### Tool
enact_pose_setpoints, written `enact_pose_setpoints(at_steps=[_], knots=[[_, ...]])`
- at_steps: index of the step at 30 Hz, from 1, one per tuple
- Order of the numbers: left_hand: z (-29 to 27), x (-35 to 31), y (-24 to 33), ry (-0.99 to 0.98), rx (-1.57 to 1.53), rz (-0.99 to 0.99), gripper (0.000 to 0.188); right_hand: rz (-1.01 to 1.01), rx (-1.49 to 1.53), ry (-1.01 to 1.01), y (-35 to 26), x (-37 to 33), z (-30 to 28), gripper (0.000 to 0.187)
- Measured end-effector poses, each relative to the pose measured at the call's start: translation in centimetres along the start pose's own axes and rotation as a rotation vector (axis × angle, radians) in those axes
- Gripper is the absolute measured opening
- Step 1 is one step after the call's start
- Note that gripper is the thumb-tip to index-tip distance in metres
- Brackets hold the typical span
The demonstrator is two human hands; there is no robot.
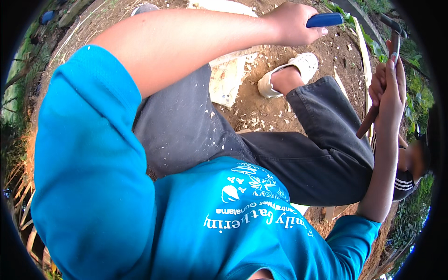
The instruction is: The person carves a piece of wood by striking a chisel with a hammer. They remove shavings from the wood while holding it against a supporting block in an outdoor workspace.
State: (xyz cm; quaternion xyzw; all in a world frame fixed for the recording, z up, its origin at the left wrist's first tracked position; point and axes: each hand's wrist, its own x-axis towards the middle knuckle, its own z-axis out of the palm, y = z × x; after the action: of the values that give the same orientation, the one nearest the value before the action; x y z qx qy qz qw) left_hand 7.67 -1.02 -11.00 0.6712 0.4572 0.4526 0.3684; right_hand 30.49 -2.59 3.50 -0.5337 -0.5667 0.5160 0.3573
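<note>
My left hand [296, 25] is at the top of the view, fingers wrapped round a blue tool handle [325, 20]. The handle's end sticks out to the right of the fist, and the rest of that tool is hidden. At the far right my right hand [391, 88] is raised, gripping a hammer [367, 122] by its brown handle. The dark metal hammer head [394, 25] points upward, well apart from my left hand. Beneath my left forearm lies a pale piece of wood [228, 81] with a rough, chipped surface, partly covered by my arm and leg.
Wood chips [254, 122] litter the brown soil. My bent leg and one cream clog [305, 65] occupy the middle. A thin wooden strip [364, 60] runs along the right, with green plants beyond it. Another person [410, 163] is at the right edge, behind my right arm.
</note>
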Motion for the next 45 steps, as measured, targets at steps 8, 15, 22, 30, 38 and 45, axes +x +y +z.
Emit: enact_pose_setpoints(at_steps=[8,15,22,30,38,45], knots=[[0.5,0.2,-0.2,-0.143,0.100,-0.150,0.037,0.286,-0.348,0.120,-0.4,-0.4,1.2,0.030],[0.3,-0.1,0.1,-0.207,0.082,-0.238,0.034,0.394,-0.376,0.054,1.1,-0.5,0.4,0.042],[0.0,0.3,-0.8,-0.216,0.098,-0.247,0.035,0.385,-0.360,-0.016,1.3,-0.8,1.1,0.031],[0.4,0.1,-0.9,-0.189,0.054,-0.215,0.033,0.269,-0.231,0.036,1.1,-0.2,0.1,0.033],[0.8,-0.1,-1.6,-0.213,0.074,-0.174,0.033,0.322,-0.260,-0.025,1.2,-0.4,0.4,0.029],[0.3,0.0,-1.1,-0.225,0.151,-0.188,0.034,0.314,-0.298,0.022,0.4,-0.3,1.5,0.036]])
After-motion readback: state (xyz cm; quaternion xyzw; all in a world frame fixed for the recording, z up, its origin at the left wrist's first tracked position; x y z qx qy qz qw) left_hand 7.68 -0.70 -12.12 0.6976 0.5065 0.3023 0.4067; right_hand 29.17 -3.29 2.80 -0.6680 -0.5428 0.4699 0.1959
